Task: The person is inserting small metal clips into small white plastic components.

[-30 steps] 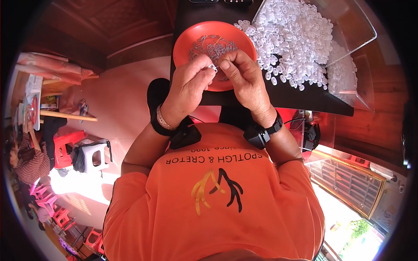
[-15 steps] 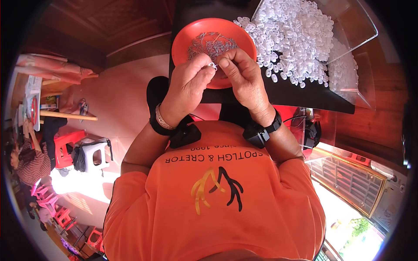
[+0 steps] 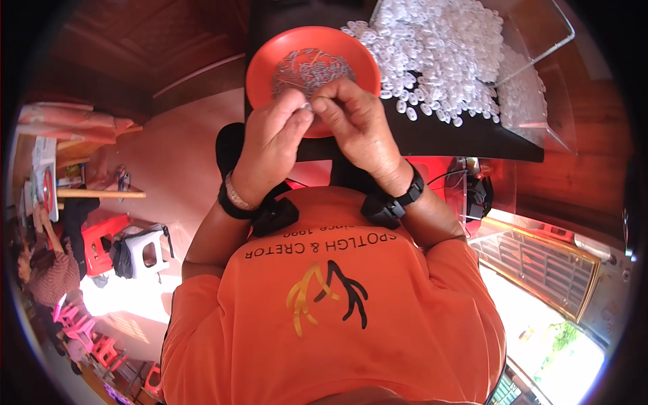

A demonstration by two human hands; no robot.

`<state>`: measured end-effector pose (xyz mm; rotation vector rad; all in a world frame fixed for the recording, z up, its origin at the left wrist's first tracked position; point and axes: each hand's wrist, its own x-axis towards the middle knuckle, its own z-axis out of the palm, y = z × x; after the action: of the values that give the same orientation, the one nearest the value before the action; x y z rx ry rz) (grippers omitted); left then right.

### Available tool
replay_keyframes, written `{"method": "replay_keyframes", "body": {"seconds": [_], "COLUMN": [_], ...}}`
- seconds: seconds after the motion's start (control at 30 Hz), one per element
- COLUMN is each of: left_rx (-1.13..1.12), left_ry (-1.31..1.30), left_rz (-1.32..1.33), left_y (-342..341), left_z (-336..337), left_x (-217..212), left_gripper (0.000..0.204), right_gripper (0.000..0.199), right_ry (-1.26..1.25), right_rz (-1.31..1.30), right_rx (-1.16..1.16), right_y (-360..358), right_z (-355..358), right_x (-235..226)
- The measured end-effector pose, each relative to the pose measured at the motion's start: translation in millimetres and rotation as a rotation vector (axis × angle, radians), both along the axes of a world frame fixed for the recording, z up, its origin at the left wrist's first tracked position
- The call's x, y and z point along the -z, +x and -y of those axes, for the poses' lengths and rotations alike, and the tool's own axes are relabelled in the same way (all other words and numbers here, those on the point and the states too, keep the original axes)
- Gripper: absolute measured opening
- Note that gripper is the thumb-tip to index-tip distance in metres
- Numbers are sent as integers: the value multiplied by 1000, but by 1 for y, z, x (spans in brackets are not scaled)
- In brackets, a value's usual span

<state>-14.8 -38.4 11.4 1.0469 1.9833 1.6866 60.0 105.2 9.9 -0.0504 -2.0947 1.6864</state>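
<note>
My left hand (image 3: pixel 275 135) is closed in a pinch around a small white plastic piece (image 3: pixel 306 106), held over the near edge of an orange-red bowl (image 3: pixel 259 75). Thumb and forefinger of my right hand (image 3: pixel 361 128) are pressed together against that piece; whatever lies between them is hidden. Many thin grey metal pins, like small nails (image 3: pixel 312 67), lie in the bowl. To the right of it spreads a heap of small oval white plastic pieces (image 3: pixel 439 57), each with an opening.
The heap spills from a clear plastic container (image 3: pixel 563 50) onto the dark tabletop (image 3: pixel 432 138). At the left a person in a striped top (image 3: pixel 55 277) sits by a red stool (image 3: pixel 101 237) and a white stool (image 3: pixel 145 256). A gold-framed panel (image 3: pixel 540 263) stands at the right.
The whole view has shifted, moving bowl, heap and hands slightly left in the picture. My fingertips have drawn closer together around the white piece, now mostly covered.
</note>
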Motion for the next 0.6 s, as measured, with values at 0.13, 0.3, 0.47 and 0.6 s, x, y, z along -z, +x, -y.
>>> {"method": "replay_keyframes", "body": {"seconds": [0.13,0.3,0.47,0.6], "left_rx": [3,58,77,23], "left_ry": [9,-65,-46,-2], "left_rz": [9,-78,178,287], "left_y": [5,0,5,2], "left_z": [-1,-5,-8,-4], "left_x": [-6,-12,-9,-8], "left_gripper": [16,20,22,22], "right_gripper": [7,4,8,14], "right_ry": [37,153,147,287], "right_rz": [-18,-60,-18,39], "right_rx": [16,10,21,158], "right_y": [2,6,12,30], "right_z": [1,-6,-10,-31], "right_x": [-2,-2,0,-11]}}
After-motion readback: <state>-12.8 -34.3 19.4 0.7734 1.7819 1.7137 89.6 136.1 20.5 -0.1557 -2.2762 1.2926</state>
